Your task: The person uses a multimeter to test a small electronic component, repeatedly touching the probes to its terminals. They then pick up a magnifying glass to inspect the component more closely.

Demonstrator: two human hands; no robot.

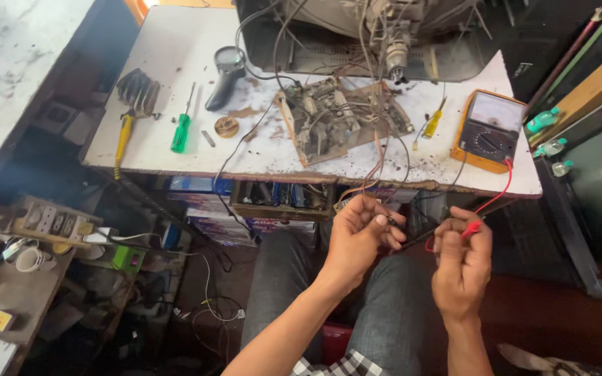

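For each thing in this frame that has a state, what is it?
Left hand: closed, pinching a small component fed by thin wires.
Right hand: closed on red-tipped test probe.
Orange-cased analogue multimeter: lying face-up, leads plugged in.
Bare brown circuit board: lying exposed, wired to the opened set behind.
Green-handled screwdriver: lying flat, untouched.
Small yellow-handled screwdriver: lying flat.

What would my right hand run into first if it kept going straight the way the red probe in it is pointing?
Probably the left hand. The right hand holds the red probe aimed leftward, and its dark tip nearly meets the left fingers. Depth is unclear, so it might pass just beside them.
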